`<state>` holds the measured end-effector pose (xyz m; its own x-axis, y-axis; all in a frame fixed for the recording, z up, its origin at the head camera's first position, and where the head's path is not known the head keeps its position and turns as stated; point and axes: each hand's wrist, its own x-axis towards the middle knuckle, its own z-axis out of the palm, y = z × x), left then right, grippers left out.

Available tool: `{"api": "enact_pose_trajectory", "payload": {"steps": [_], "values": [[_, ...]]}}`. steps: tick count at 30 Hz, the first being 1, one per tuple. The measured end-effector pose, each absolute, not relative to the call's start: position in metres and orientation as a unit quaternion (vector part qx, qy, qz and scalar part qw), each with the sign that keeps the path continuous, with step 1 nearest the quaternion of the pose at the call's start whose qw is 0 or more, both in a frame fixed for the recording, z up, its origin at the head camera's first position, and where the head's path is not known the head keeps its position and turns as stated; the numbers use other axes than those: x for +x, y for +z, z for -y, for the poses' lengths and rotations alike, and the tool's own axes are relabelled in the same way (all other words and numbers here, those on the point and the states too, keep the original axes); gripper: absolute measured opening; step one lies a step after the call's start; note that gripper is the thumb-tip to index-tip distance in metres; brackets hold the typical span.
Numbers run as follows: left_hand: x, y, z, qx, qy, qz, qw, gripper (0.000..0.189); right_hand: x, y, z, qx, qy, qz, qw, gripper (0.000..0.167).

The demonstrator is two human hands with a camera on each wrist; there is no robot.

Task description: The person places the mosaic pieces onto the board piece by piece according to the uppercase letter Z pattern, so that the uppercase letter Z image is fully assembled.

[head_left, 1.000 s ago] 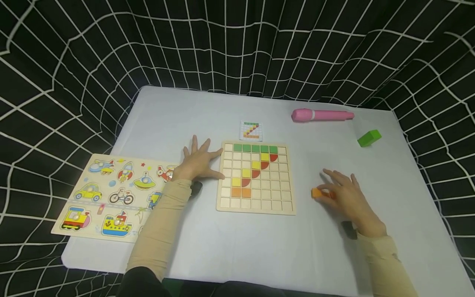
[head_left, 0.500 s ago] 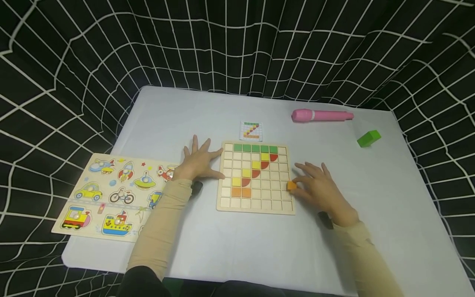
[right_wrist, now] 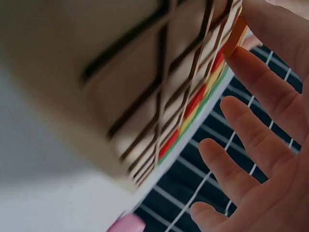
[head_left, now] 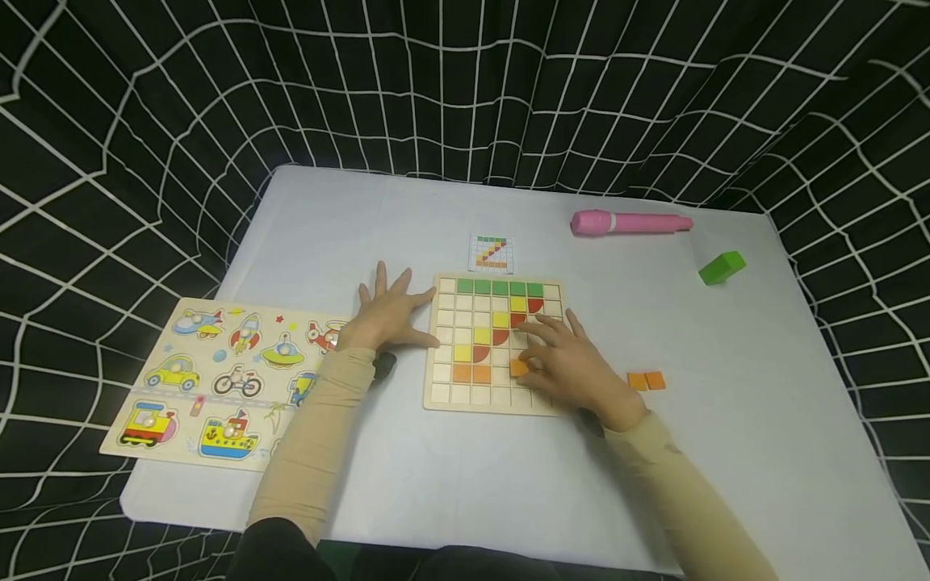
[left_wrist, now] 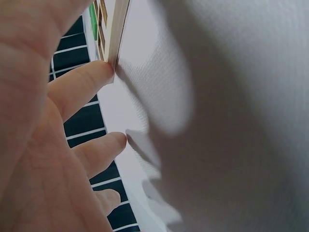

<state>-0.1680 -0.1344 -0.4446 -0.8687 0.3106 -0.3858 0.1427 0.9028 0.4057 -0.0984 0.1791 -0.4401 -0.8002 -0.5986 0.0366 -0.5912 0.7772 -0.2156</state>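
A wooden grid board (head_left: pixel 501 410) lies mid-table, holding a green row, a diagonal of yellow squares and red quarter-round pieces, and two orange squares (head_left: pixel 472 374) in a lower row. My right hand (head_left: pixel 570 371) pinches an orange square tile (head_left: pixel 519 368) between thumb and index finger, over the board to the right of those two. In the right wrist view the tile (right_wrist: pixel 236 36) shows edge-on. My left hand (head_left: pixel 388 317) is spread on the table, its thumb and index fingertip touching the board's left edge. Two loose orange tiles (head_left: pixel 646 380) lie right of the board.
A small pattern card (head_left: pixel 492 253) lies behind the board. A knobbed picture puzzle (head_left: pixel 218 383) overhangs the table's left edge, partly under the left forearm. A pink microphone-shaped object (head_left: pixel 630 223) and a green block (head_left: pixel 722 268) are at the back right.
My right hand has carried the orange tile leftward from the table's right side to over the board, uncovering two orange tiles. My left hand has stayed put.
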Motion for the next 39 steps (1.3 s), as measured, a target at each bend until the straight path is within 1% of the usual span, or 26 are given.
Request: {"api": "enact_pose_trajectory", "payload": {"steps": [5,12,23,28,32,35,39], "values": [[-0.169,-0.444,0.134,0.120,0.185,-0.948,0.228,0.102,-0.097,-0.443,-0.167,-0.334,-0.099,-0.937,0.019,0.029],[-0.170,-0.444,0.135,0.119,0.187,-0.948,0.229,0.103,-0.098,-0.447,-0.162,-0.360,-0.085,-0.929,-0.006,0.026],[-0.170,-0.444,0.135,0.116,0.186,-0.948,0.231,0.102,-0.096,-0.447,-0.157,-0.347,-0.064,-0.936,-0.018,0.033],[-0.170,-0.445,0.135,0.118,0.186,-0.948,0.232,0.102,-0.095,-0.446,-0.162,-0.328,-0.062,-0.943,-0.014,0.035],[-0.170,-0.444,0.135,0.117,0.186,-0.947,0.233,0.102,-0.097,-0.444,-0.170,-0.302,-0.067,-0.951,-0.014,0.043],[-0.170,-0.445,0.135,0.116,0.187,-0.947,0.234,0.102,-0.098,-0.441,-0.178,-0.279,-0.068,-0.958,-0.009,0.053],[-0.169,-0.446,0.135,0.116,0.188,-0.947,0.234,0.103,-0.097,-0.438,-0.191,-0.240,-0.080,-0.967,0.015,0.066]]}}
